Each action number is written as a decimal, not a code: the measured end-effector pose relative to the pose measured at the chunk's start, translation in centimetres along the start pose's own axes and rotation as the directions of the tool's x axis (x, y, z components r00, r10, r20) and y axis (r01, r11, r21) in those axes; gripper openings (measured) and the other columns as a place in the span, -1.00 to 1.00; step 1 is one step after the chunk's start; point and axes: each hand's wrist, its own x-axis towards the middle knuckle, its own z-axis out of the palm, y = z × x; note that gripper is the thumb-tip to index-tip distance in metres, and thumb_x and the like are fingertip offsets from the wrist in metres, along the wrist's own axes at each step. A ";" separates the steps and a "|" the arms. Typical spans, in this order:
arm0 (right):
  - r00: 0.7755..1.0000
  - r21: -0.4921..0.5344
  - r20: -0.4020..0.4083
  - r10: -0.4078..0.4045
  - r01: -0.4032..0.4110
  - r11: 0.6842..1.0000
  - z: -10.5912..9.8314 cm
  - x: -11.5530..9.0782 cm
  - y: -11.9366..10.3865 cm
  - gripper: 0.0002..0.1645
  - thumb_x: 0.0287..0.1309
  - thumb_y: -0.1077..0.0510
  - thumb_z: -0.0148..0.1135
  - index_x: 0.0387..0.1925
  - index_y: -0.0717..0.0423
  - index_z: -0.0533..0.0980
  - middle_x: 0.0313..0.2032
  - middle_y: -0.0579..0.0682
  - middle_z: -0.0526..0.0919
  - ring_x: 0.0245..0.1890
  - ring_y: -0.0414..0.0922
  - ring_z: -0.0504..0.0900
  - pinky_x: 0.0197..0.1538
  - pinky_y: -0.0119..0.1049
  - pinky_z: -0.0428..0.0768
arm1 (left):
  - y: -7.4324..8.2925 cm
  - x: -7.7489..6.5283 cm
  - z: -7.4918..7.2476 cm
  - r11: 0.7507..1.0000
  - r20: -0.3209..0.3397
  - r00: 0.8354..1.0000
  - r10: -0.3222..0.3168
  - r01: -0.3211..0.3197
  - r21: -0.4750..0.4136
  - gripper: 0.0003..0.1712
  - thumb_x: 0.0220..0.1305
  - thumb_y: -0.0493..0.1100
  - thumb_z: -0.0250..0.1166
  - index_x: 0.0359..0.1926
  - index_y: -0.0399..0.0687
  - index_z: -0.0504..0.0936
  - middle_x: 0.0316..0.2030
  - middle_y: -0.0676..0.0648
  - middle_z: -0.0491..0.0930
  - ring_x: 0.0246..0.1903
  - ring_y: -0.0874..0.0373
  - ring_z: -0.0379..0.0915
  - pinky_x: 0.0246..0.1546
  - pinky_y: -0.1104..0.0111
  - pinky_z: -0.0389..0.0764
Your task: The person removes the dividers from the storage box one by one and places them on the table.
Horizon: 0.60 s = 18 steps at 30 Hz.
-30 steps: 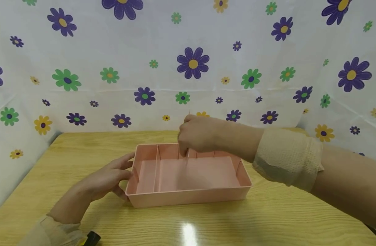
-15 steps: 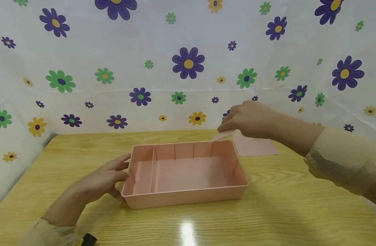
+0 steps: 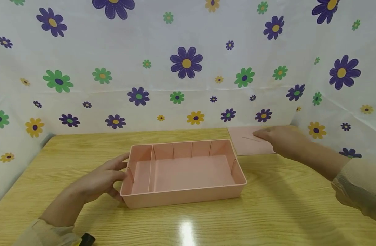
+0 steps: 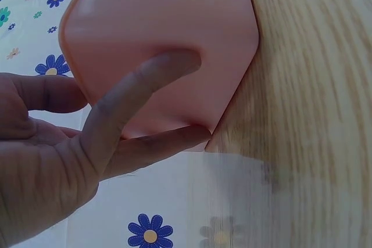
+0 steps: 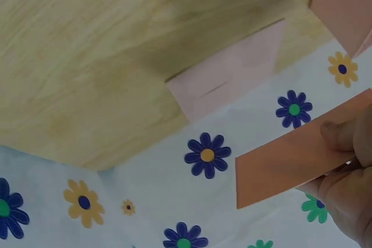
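A pale pink plastic box [image 3: 182, 197] stands on the table, with one upright partition [image 3: 151, 171] near its left end. My left hand [image 3: 97, 181] rests against the box's left end, thumb and fingers spread on the outer wall [image 4: 163, 27] in the left wrist view. At the back right my right hand [image 3: 278, 139] is over pink sheet material [image 3: 241, 147] lying on the table. In the right wrist view that hand [image 5: 349, 181] pinches a flat pink divider [image 5: 285, 155] between thumb and fingers. A second flat panel [image 5: 238, 71] lies apart from it on the tabletop.
Slots line the box's inner back wall [image 3: 182, 150]. A white flowered cloth [image 3: 114, 44] hangs behind the wooden table [image 3: 286, 198] and at its sides. By the left wrist sits a small black object [image 3: 87, 239].
My right hand has moved from inside the box out to the right, carrying a pink divider to the panel at the back. The left hand stays on the box's end.
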 end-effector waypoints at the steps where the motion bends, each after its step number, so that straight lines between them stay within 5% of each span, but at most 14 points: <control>1: 1.000 0.001 0.012 0.007 -0.007 1.000 0.6 -0.4 0.0 -0.37 -0.12 0.57 0.09 0.08 0.20 0.45 -0.04 0.19 0.58 -0.07 0.14 0.53 -0.10 -0.02 0.58 | 0.0 0.0 0.0 1.000 0.002 1.000 0.001 -0.001 0.000 -0.22 0.33 -0.23 0.00 0.44 0.14 -0.18 0.37 -0.35 -0.11 -0.08 -0.21 0.44 -0.44 -0.13 0.58; 7: 0.995 0.022 0.101 -0.004 0.002 1.000 3.9 -2.4 -0.6 -0.49 -0.04 0.51 0.05 0.04 0.28 0.44 -0.11 0.21 0.60 -0.13 0.13 0.56 -0.11 -0.03 0.58 | 0.0 0.0 0.0 1.000 -0.009 1.000 -0.007 0.007 0.010 -0.22 0.34 -0.23 0.00 0.44 0.11 -0.21 0.37 -0.35 -0.13 -0.08 -0.21 0.45 -0.44 -0.11 0.58; 15: 0.978 -0.104 0.109 -0.178 0.190 0.976 6.7 -3.5 -1.5 -0.77 0.00 0.40 0.21 -0.29 0.12 0.46 -0.45 -0.04 0.47 -0.49 -0.14 0.49 -0.44 -0.33 0.58 | 0.1 -0.1 0.1 1.000 -0.001 1.000 -0.005 0.005 0.007 -0.22 0.35 -0.23 -0.01 0.44 0.11 -0.21 0.37 -0.36 -0.12 -0.08 -0.21 0.44 -0.44 -0.11 0.58; 18: 0.978 -0.117 0.090 -0.187 0.197 0.973 7.4 -3.7 -1.5 -0.78 -0.01 0.40 0.21 -0.34 0.11 0.42 -0.49 -0.06 0.40 -0.56 -0.17 0.42 -0.51 -0.35 0.53 | 0.1 0.0 0.1 1.000 0.000 1.000 -0.004 0.004 0.011 -0.23 0.35 -0.23 -0.01 0.44 0.11 -0.20 0.36 -0.36 -0.11 -0.08 -0.21 0.44 -0.44 -0.11 0.58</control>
